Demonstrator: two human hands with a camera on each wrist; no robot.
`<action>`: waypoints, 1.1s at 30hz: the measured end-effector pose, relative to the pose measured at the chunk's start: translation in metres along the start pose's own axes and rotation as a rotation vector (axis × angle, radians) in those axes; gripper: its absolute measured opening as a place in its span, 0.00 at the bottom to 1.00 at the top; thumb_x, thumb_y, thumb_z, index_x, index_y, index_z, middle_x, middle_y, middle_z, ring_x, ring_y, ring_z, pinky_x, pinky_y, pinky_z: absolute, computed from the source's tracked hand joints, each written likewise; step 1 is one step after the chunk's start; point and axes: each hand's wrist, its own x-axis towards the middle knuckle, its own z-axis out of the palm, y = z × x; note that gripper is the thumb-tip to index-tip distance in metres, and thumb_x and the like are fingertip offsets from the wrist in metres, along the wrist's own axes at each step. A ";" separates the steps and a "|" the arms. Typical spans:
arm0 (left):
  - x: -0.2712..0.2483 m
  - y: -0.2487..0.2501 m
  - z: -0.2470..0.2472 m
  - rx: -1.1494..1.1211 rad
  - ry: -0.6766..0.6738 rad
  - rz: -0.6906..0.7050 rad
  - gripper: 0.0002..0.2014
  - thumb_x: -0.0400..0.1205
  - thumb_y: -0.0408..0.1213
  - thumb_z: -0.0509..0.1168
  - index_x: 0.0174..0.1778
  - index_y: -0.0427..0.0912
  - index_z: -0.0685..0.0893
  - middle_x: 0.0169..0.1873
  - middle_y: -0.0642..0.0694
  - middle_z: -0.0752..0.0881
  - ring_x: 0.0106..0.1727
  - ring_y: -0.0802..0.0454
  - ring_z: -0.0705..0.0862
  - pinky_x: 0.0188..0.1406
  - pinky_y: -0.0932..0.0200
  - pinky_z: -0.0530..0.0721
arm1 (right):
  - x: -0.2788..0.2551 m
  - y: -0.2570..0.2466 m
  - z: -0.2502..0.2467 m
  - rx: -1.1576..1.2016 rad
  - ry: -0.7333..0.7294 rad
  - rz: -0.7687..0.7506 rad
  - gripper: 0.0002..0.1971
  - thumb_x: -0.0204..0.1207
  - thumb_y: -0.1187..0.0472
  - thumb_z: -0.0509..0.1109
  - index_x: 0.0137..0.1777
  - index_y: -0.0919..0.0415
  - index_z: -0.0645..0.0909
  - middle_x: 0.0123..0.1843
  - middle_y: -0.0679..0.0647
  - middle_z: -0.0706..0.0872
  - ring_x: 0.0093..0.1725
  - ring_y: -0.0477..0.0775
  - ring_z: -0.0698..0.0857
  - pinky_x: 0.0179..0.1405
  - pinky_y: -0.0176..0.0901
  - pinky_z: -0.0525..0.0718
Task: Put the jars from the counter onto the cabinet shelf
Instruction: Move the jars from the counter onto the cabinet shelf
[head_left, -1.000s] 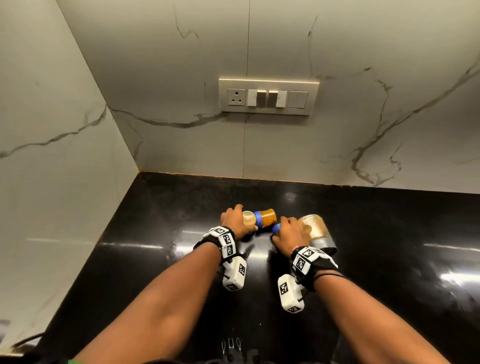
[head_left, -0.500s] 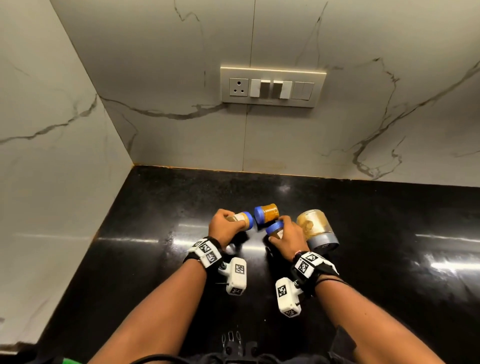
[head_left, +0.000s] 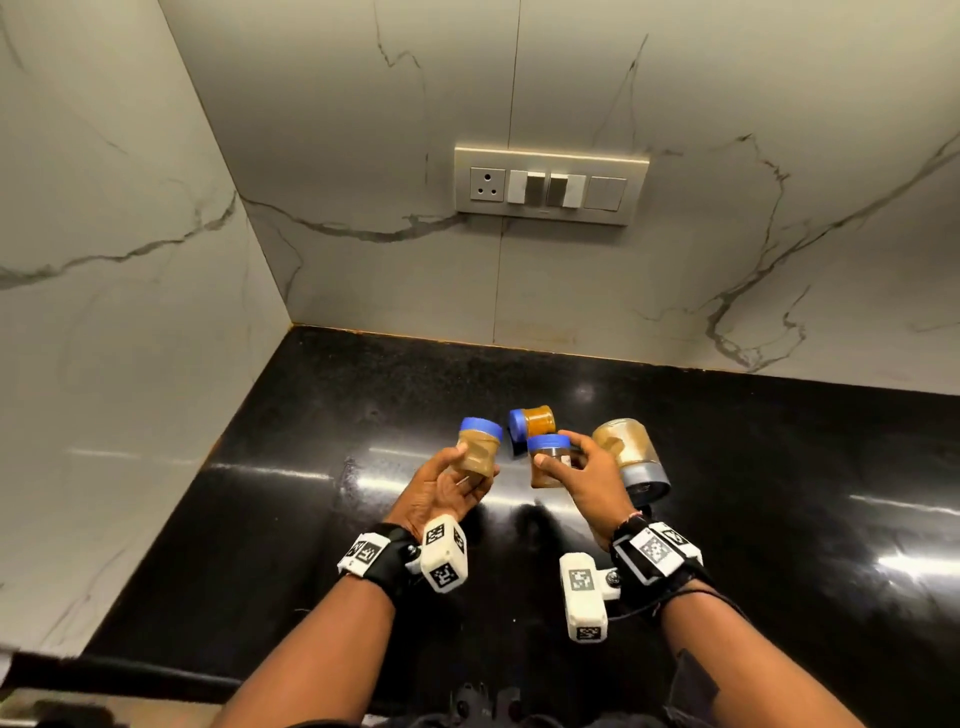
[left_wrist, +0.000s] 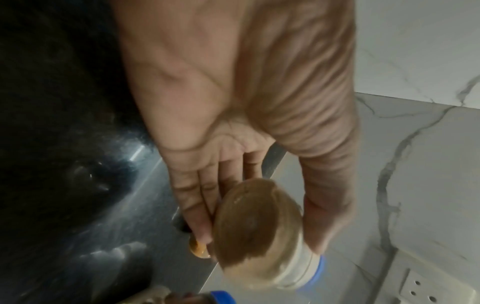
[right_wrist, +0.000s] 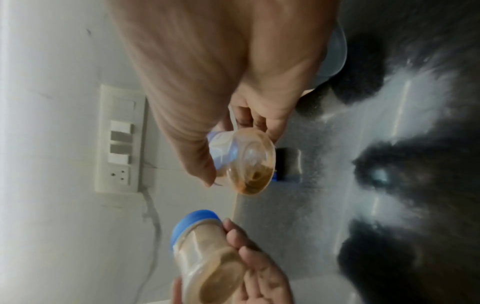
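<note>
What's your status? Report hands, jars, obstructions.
Left hand grips tan jar, right hand grips darker jar; both lifted. Amber jar, grey-lidded jar lie on counter. Shelf not in view.

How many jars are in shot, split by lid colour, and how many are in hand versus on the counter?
Blue-lidded clear jars with brown paste: 3. One in the left hand, one in the right hand, one lying on the black counter.
Grey-lidded larger jar, lying on the counter: 1.
Total: 4 jars.

Two jars (head_left: 532, 422) (head_left: 626, 452) behind both held jars (head_left: 479, 451) (head_left: 549, 460)
</note>
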 end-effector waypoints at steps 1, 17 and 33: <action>-0.002 -0.003 0.004 0.014 -0.038 0.007 0.42 0.57 0.39 0.87 0.67 0.29 0.82 0.57 0.33 0.88 0.54 0.38 0.89 0.55 0.50 0.90 | -0.004 -0.005 -0.003 0.040 -0.019 -0.003 0.24 0.75 0.63 0.79 0.70 0.56 0.78 0.58 0.60 0.89 0.56 0.56 0.89 0.55 0.41 0.86; -0.063 0.020 0.163 0.781 -0.345 0.447 0.29 0.73 0.23 0.77 0.71 0.37 0.80 0.63 0.32 0.87 0.63 0.35 0.87 0.63 0.43 0.86 | -0.072 -0.122 -0.101 0.118 -0.132 -0.325 0.31 0.68 0.71 0.80 0.73 0.59 0.79 0.64 0.56 0.90 0.65 0.56 0.89 0.63 0.47 0.87; -0.173 0.074 0.361 1.046 -0.495 1.075 0.32 0.65 0.35 0.81 0.67 0.45 0.82 0.59 0.51 0.90 0.62 0.54 0.88 0.62 0.58 0.87 | -0.150 -0.317 -0.179 0.017 -0.063 -0.870 0.34 0.62 0.65 0.84 0.71 0.59 0.80 0.63 0.55 0.89 0.64 0.55 0.88 0.65 0.59 0.87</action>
